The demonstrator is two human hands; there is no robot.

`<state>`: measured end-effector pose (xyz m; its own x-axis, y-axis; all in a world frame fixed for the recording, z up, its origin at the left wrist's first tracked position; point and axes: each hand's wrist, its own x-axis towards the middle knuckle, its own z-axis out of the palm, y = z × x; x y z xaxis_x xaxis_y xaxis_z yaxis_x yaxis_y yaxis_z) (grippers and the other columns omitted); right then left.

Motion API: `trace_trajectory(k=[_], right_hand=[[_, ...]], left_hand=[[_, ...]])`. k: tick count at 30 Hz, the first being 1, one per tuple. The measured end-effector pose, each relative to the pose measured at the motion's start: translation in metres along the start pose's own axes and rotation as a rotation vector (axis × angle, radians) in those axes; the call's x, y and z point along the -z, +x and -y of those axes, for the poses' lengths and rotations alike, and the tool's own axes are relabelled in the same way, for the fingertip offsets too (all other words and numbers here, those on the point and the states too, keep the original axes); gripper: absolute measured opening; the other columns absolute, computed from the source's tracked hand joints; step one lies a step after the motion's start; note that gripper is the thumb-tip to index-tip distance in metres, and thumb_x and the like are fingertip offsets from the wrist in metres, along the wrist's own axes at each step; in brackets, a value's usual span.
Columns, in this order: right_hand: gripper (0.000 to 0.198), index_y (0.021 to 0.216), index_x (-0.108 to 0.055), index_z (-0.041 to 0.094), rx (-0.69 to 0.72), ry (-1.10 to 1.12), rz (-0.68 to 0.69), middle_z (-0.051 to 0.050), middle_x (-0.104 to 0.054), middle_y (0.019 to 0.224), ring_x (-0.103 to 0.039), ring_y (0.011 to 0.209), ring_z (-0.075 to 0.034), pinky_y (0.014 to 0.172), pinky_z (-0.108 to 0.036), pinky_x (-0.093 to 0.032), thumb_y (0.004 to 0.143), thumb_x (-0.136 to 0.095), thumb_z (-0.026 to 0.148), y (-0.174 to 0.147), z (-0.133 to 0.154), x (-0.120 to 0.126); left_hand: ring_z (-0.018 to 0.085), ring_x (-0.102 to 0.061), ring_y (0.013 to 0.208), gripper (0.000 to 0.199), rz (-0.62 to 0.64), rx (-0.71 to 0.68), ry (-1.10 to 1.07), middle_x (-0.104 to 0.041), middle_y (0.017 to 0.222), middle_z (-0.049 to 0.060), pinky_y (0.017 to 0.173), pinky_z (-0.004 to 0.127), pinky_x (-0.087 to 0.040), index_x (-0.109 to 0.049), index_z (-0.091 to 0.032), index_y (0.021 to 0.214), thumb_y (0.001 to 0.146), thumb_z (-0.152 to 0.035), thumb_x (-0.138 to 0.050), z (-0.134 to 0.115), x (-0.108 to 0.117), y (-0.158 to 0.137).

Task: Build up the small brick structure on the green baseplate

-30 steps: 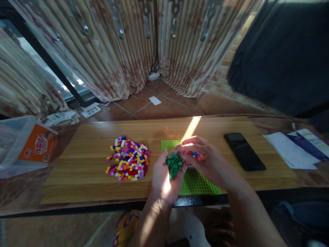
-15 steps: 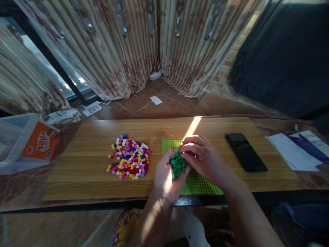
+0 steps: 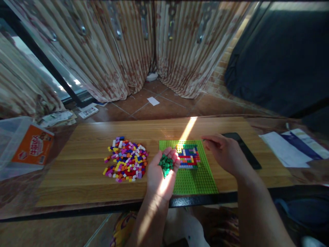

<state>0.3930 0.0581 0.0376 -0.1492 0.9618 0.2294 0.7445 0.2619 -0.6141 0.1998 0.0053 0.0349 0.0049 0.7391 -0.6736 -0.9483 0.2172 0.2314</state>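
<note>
The left hand [image 3: 158,176] lies palm up and cupped, its fingers uncurled around a heap of loose green bricks [image 3: 166,164], which rest in the palm unpinched; it covers the left side of the lime baseplate [image 3: 192,184]. The right hand [image 3: 226,156] hangs to the right of that plate, thumb and fingertips drawn together on what looks like 1 small green brick [image 3: 204,139], though most of it is hidden. On the plate's far part sits a patch of joined multicoloured bricks [image 3: 189,158], green along its far side. If the left palm tipped, the heap could spill over the patch or off the near table edge; a loose pinch could drop the right hand's piece. Sunlight crossing the palm might also wash out colours. Room is tightest on the right, where the phone [image 3: 248,151] lies partly behind the right hand; contact cannot be told. The plate reaches close to the near edge, while bare table [image 3: 84,137] runs along the far side and beyond the mixed brick pile [image 3: 128,159] at left.
</note>
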Motion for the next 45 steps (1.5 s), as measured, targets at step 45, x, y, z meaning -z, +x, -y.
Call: trace_trajectory(k=[45], right_hand=[[0.026,0.078,-0.071,0.021,-0.440,0.876,0.206,0.001,-0.070,0.077,-0.062,0.069,-0.012,0.070,-0.029,-0.051,0.054,-0.080,0.022,0.008,-0.027,-0.034]], left_hand=[[0.015,-0.061,0.066,0.022,-0.008,-0.008,0.001,-0.064,0.078,0.012,0.061,0.027,-0.052,-0.063,-0.005,0.082,0.085,-0.021,-0.049,-0.002,-0.003,-0.003]])
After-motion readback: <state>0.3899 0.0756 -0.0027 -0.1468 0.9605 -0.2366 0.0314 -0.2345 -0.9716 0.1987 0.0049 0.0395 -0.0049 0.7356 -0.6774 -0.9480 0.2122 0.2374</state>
